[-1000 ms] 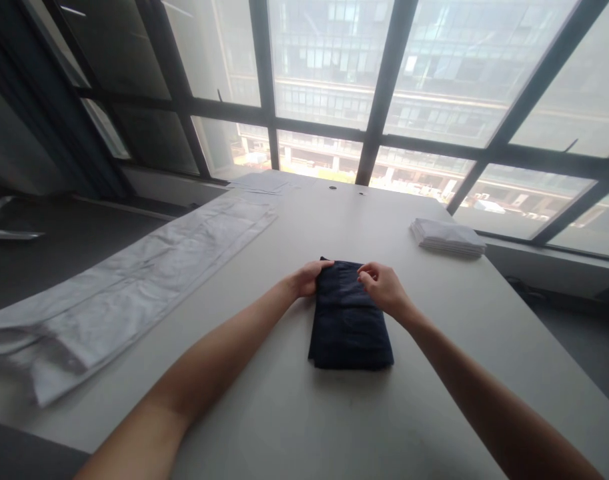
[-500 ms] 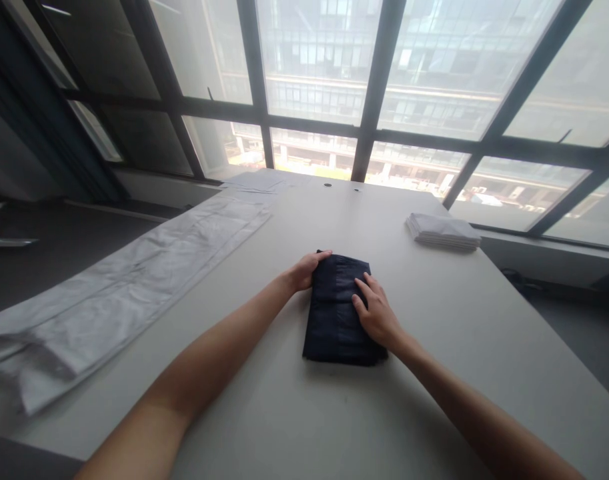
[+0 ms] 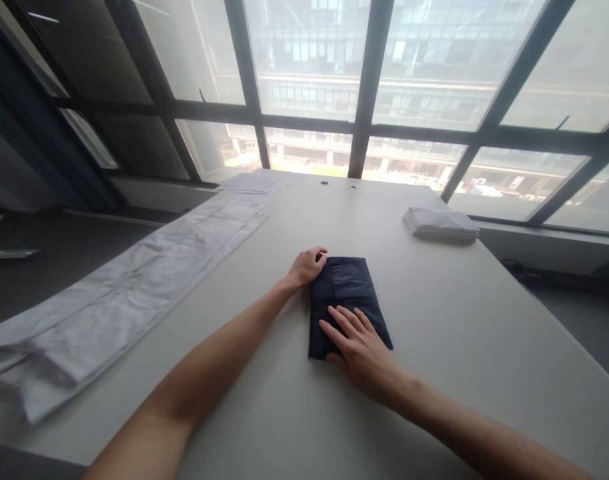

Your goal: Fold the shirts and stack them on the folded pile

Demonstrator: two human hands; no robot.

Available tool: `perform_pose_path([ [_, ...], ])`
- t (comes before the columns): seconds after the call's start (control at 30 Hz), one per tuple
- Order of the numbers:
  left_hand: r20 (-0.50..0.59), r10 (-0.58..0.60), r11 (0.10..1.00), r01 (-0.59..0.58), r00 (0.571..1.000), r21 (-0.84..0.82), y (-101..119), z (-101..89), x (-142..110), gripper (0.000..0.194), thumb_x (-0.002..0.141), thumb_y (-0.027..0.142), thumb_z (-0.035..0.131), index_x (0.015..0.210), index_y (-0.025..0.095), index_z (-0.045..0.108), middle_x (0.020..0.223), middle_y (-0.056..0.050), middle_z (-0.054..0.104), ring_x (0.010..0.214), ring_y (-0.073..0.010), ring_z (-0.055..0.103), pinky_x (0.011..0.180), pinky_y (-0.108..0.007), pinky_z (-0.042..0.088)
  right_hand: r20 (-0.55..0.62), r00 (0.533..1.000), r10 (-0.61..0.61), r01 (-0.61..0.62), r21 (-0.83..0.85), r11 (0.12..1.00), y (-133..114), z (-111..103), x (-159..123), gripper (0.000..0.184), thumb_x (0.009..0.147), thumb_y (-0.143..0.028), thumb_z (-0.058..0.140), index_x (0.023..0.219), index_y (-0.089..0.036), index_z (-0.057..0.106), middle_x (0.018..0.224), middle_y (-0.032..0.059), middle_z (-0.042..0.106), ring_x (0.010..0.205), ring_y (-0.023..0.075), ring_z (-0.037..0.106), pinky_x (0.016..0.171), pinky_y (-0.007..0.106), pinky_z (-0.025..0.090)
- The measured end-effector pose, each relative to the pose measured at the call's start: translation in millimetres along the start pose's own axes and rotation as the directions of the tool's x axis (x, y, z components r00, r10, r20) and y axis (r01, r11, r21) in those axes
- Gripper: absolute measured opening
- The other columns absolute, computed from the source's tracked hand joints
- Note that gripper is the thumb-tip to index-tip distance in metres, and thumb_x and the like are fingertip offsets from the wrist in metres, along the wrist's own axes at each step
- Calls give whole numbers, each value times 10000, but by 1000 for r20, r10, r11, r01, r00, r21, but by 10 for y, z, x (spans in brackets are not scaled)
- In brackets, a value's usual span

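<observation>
A folded dark navy cloth lies flat on the white table, in a compact rectangle. At its far left corner, my left hand has thumb and fingers pinched together on the edge. My right hand rests palm down over the near part of the cloth, fingers spread and stretched out. It covers some of the near edge. What kind of garment or fabric piece the dark cloth is, I cannot tell.
Along the table's left side stretches a long white cloth, slightly wrinkled. White sheets lie at the far left end. A stack of folded white cloth sits by the right edge. Large windows stand behind the table.
My right hand has slid from the cloth's right edge toward its near part and now lies flat. The cloth looks smoother and turned slightly. My left hand stays at the far left corner.
</observation>
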State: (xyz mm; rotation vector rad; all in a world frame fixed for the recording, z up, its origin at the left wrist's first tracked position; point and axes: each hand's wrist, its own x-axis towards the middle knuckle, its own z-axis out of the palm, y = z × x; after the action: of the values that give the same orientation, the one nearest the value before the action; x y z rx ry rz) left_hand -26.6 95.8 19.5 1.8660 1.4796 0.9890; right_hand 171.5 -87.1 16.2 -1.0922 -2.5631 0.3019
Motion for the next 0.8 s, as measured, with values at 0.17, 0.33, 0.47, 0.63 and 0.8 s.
perform_pose_path([
  [0.17,193,31,999,-35,981,16,69,-174,1,267,797,374,747,1009,213,767,938,-64,758,892,-240,694,890,-295,513,208,976,-61,32,137,990,687,-660,-275,613,916,-131,557,1469,-390,491,1596,-4,390,1513,259,259,1232,571,186],
  [0.33,604,100,995,-81,790,-58,167,-438,2,789,590,395,896,1334,310,648,1094,-25,720,802,-162,668,689,-201,515,189,980,68,-104,187,977,924,-1027,-514,503,863,-180,625,1338,-346,637,1517,43,507,1469,305,354,1184,566,303],
  [0.47,596,236,968,-240,768,-73,198,-493,2,580,661,411,864,1219,323,735,1104,-45,694,837,-170,665,709,-218,523,-14,994,111,-110,34,993,694,-820,-547,487,800,-266,742,1280,-290,660,1322,105,613,1266,321,518,1068,517,436],
  [0.63,504,432,887,-454,748,-85,232,-459,13,290,885,419,698,1146,316,770,1340,-74,628,1128,-235,636,988,-337,492,-84,988,130,-138,-107,985,540,-623,-558,187,883,-180,636,1052,-218,707,973,82,661,930,256,585,866,422,490],
  [0.8,451,483,845,-535,751,-13,181,-374,22,228,941,360,633,1123,354,770,1438,-33,570,1225,-229,588,1075,-374,454,-152,983,103,-130,-181,975,484,-609,-536,190,931,-120,527,971,-203,693,878,70,636,832,225,565,783,367,458],
])
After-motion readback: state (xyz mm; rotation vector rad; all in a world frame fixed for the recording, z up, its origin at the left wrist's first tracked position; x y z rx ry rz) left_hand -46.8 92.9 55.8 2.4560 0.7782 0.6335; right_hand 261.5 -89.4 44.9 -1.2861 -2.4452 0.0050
